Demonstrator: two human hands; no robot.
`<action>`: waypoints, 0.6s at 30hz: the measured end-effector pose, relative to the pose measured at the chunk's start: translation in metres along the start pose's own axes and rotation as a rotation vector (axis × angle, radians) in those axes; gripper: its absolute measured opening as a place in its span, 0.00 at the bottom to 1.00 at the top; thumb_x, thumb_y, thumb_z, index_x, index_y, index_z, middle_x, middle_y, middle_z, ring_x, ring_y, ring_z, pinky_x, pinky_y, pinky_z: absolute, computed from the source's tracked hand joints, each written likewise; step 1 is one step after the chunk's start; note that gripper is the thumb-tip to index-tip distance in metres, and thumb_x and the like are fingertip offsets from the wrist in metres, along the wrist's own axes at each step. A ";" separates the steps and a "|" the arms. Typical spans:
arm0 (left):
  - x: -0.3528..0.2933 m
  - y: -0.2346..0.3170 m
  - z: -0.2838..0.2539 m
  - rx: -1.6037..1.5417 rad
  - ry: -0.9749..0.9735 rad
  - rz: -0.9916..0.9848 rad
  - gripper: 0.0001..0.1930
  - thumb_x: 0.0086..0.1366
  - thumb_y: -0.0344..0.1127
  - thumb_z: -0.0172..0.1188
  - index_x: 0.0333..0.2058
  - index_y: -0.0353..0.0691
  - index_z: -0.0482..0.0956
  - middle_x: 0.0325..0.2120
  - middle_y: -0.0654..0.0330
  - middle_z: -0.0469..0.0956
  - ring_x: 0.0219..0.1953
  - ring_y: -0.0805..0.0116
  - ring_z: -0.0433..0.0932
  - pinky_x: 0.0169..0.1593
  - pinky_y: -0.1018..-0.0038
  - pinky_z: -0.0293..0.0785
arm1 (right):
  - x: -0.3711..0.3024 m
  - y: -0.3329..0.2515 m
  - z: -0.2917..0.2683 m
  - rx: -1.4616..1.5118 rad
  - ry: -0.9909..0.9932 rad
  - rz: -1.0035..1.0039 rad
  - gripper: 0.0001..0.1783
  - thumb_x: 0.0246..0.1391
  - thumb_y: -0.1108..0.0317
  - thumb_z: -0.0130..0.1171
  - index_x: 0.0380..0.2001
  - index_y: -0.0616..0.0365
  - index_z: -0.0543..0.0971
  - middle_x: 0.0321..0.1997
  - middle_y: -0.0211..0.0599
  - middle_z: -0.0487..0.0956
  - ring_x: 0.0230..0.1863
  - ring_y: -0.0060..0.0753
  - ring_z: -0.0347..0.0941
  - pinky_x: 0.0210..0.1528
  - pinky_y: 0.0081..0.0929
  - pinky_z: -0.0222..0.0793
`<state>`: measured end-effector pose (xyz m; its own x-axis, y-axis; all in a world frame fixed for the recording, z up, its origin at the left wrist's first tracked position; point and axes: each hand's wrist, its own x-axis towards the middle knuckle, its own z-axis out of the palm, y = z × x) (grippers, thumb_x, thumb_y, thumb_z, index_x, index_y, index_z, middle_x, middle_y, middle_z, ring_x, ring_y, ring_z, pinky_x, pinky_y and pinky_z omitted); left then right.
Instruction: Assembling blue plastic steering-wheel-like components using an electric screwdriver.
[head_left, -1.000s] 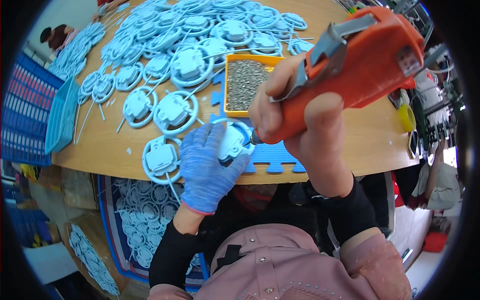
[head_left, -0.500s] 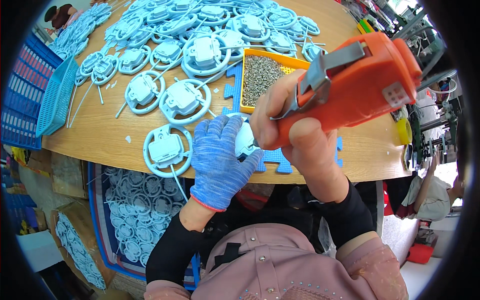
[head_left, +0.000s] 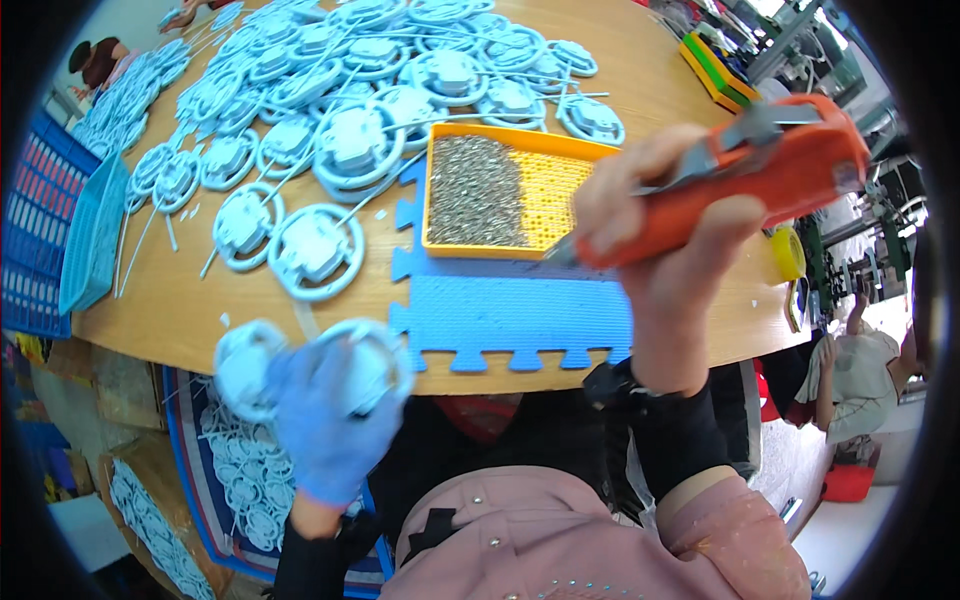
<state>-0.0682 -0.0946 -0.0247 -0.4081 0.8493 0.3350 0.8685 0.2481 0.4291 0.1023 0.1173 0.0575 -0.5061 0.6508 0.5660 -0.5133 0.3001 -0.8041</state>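
My left hand (head_left: 333, 425), in a blue knitted glove, is blurred by motion at the table's front edge. Its fingers close on a light-blue wheel-shaped plastic part (head_left: 381, 370). A second wheel-shaped part (head_left: 243, 370) lies against the glove's left side; whether the hand grips it too is unclear. My bare right hand (head_left: 665, 265) is wrapped round an orange power screwdriver (head_left: 770, 185), its tip pointing left, over the lower right of a yellow tray (head_left: 470, 252). Small metal screws (head_left: 475, 190) fill the tray's left part. Beneath it lies a blue foam mat (head_left: 510, 310).
A heap of wheel-shaped parts (head_left: 350, 140) with thin stems covers the table's far left. A turquoise basket (head_left: 95, 240) stands at the left edge. Below the table a crate (head_left: 180, 440) holds more parts. Yellow tape (head_left: 787, 255) lies right. Other people sit at the far left and right.
My left hand has moved left with the wheel-shaped part from the mat, reaching the other part at the table edge. My right hand has drawn the screwdriver rightward, away from that part.
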 end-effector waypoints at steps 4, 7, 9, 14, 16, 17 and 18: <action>-0.073 -0.063 -0.033 0.343 0.131 -0.100 0.26 0.53 0.34 0.61 0.52 0.38 0.72 0.48 0.47 0.70 0.54 0.45 0.66 0.58 0.55 0.60 | 0.007 0.007 -0.071 -0.035 0.176 -0.060 0.27 0.55 0.43 0.55 0.36 0.60 0.69 0.20 0.32 0.70 0.22 0.26 0.67 0.27 0.23 0.63; -0.075 -0.091 -0.043 0.371 0.145 -0.193 0.25 0.54 0.33 0.61 0.53 0.37 0.71 0.51 0.48 0.68 0.56 0.49 0.64 0.59 0.58 0.59 | 0.002 0.019 -0.088 -0.105 0.250 0.018 0.29 0.53 0.39 0.56 0.36 0.57 0.69 0.20 0.31 0.69 0.23 0.25 0.64 0.30 0.25 0.61; -0.058 -0.092 -0.043 0.394 0.178 -0.073 0.28 0.53 0.31 0.62 0.54 0.37 0.69 0.51 0.48 0.67 0.56 0.49 0.64 0.60 0.59 0.59 | 0.003 0.025 -0.092 -0.149 0.259 0.007 0.28 0.53 0.40 0.56 0.36 0.57 0.69 0.21 0.31 0.70 0.23 0.26 0.65 0.31 0.25 0.63; 0.042 -0.044 -0.018 0.237 0.063 0.036 0.32 0.51 0.29 0.64 0.57 0.37 0.66 0.54 0.45 0.65 0.58 0.50 0.63 0.60 0.59 0.60 | 0.002 0.031 -0.100 -0.152 0.306 0.014 0.27 0.53 0.41 0.57 0.35 0.57 0.70 0.20 0.33 0.71 0.23 0.26 0.66 0.30 0.26 0.64; 0.076 -0.041 -0.004 0.210 -0.038 0.055 0.33 0.52 0.29 0.63 0.58 0.37 0.65 0.56 0.45 0.64 0.59 0.50 0.63 0.61 0.61 0.59 | 0.002 0.030 -0.104 -0.163 0.328 0.019 0.27 0.53 0.42 0.58 0.35 0.57 0.70 0.20 0.33 0.71 0.22 0.27 0.66 0.30 0.27 0.64; 0.083 -0.054 0.003 0.170 -0.106 0.027 0.33 0.52 0.28 0.62 0.59 0.37 0.64 0.57 0.46 0.63 0.60 0.50 0.62 0.62 0.63 0.58 | 0.003 0.032 -0.103 -0.154 0.331 0.024 0.26 0.53 0.42 0.58 0.35 0.56 0.69 0.19 0.33 0.71 0.22 0.27 0.66 0.29 0.27 0.64; 0.089 -0.065 0.007 0.125 -0.174 -0.003 0.33 0.53 0.28 0.61 0.60 0.38 0.63 0.58 0.47 0.63 0.60 0.50 0.62 0.63 0.64 0.58 | 0.004 0.033 -0.101 -0.149 0.323 0.028 0.26 0.53 0.42 0.58 0.34 0.56 0.69 0.19 0.33 0.71 0.22 0.27 0.66 0.29 0.27 0.64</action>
<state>-0.1585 -0.0319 -0.0287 -0.3653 0.9134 0.1794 0.9001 0.2975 0.3183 0.1533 0.2006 0.0150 -0.2607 0.8400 0.4758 -0.3837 0.3621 -0.8495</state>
